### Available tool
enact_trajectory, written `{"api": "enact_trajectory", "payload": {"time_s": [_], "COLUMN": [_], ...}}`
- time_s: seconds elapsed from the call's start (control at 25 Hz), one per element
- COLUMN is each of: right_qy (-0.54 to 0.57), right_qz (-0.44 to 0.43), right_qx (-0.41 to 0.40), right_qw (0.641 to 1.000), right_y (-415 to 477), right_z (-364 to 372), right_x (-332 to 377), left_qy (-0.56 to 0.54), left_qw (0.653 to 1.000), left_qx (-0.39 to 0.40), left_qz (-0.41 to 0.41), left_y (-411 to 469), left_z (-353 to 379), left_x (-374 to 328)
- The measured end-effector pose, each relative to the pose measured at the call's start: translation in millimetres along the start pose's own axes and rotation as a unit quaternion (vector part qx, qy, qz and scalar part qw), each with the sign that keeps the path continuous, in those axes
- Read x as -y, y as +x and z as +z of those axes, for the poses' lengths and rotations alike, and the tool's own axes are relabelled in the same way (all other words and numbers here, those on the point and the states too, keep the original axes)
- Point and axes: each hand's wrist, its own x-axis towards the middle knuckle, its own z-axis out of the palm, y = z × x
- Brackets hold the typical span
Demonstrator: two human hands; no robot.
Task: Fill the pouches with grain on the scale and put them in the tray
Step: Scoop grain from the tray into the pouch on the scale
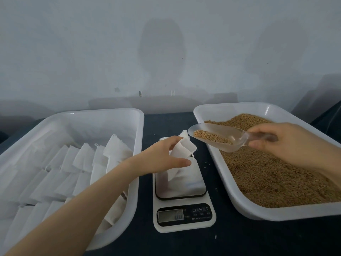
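Wall (166,43): pale and bare, it fills the upper half of the view and carries soft shadows.
Table (239,237): a dark surface under everything.
Grain tray (230,105): a white plastic tray on the right, set at an angle and holding a deep bed of brown grain (276,172).
Pouch tray (92,111): a matching white tray on the left with rows of overlapping flat white pouches (83,157). Some at the far end stand propped up.
Scale (184,228): a white kitchen scale between the two trays, just beside both. Its shiny platform (184,189) is toward the wall and its display (170,215) toward the person. The digits are too blurred to read.
Left hand (162,156): it reaches across the near corner of the pouch tray to above the platform, thumb and fingers pinching one pouch.
Right hand (287,143): it is over the grain tray, fingers curled round the handle of a scoop.
Held pouch (184,148): white, over the far part of the platform, with its mouth spread open toward the scoop. Its lower end hangs to the platform, but I cannot tell whether it touches.
Scoop (221,137): clear plastic, tilted down to the left, with its lip near the pouch mouth and apart from it. A small heap of grain (208,135) lies in its bowl.
Stray grains (209,164): a few specks on the table between the scale and the grain tray.
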Motion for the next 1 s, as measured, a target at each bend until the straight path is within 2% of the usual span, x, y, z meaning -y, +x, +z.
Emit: {"api": "enact_trajectory", "payload": {"time_s": [0.64,0.88,1.0], "right_qy": [-0.098,-0.210,-0.267], "right_qz": [-0.050,-0.087,-0.129], "right_qx": [0.051,0.050,0.020], "right_qw": [0.993,0.973,0.955], "right_y": [24.5,33.6,38.1], "right_z": [-13.3,-20.3,-24.5], "right_x": [22.4,36.1,42.9], "left_qy": [-0.016,-0.018,-0.017], "left_qw": [1.000,1.000,1.000], "left_qx": [0.002,0.004,0.003], "left_qz": [0.007,0.026,0.025], "left_y": [5.0,2.7,2.9], "left_z": [3.9,3.9,4.0], "left_x": [3.2,-0.8,-0.7]}}
